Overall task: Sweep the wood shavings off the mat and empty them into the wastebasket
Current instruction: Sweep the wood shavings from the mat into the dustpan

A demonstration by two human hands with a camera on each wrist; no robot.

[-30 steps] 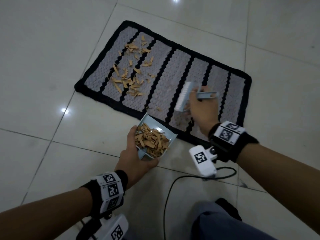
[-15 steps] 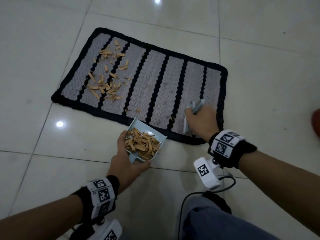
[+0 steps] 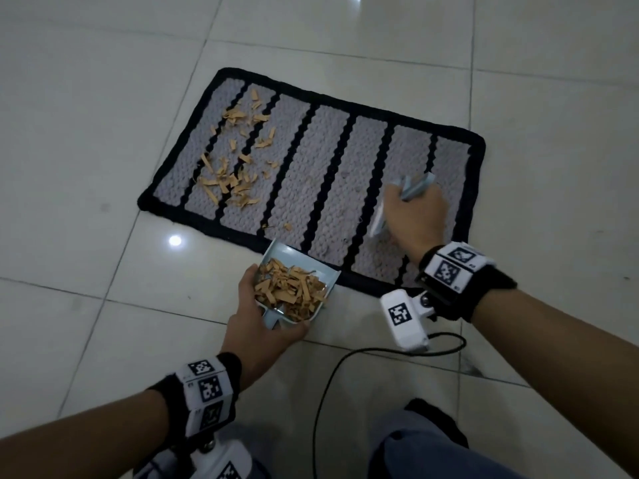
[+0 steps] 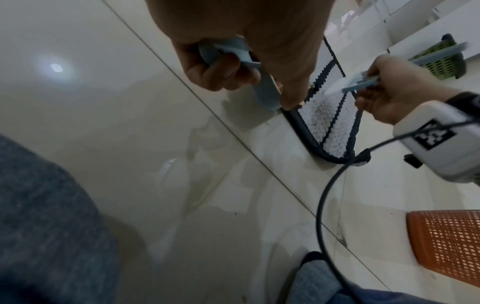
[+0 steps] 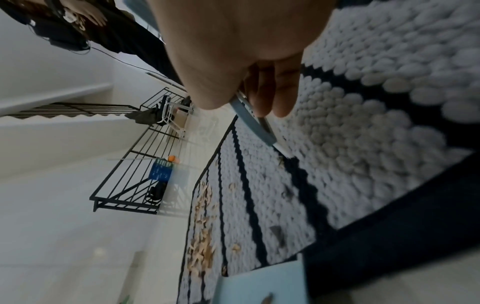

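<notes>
A grey mat point(image 3: 328, 188) with black stripes and border lies on the tiled floor. Wood shavings point(image 3: 235, 167) are scattered over its left part, seen again in the right wrist view as wood shavings point(image 5: 201, 242). My left hand point(image 3: 256, 326) grips the handle of a pale blue dustpan point(image 3: 297, 288) heaped with shavings, just off the mat's near edge; the dustpan handle point(image 4: 228, 53) shows in the left wrist view. My right hand point(image 3: 411, 216) holds a small blue hand brush point(image 3: 413, 188) over the mat's right part. An orange mesh wastebasket point(image 4: 446, 246) stands at the right.
A black cable point(image 3: 332, 385) loops over the floor between my arms. My knee in blue jeans point(image 3: 425, 454) is at the bottom. A green basket point(image 4: 439, 59) sits beyond the mat. A black metal railing point(image 5: 135, 160) and a blue crate point(image 5: 159, 169) stand farther off.
My right hand brought the brush from the mat's near edge up over the right stripes. The left hand kept the filled dustpan by the near edge. My head view shifted.
</notes>
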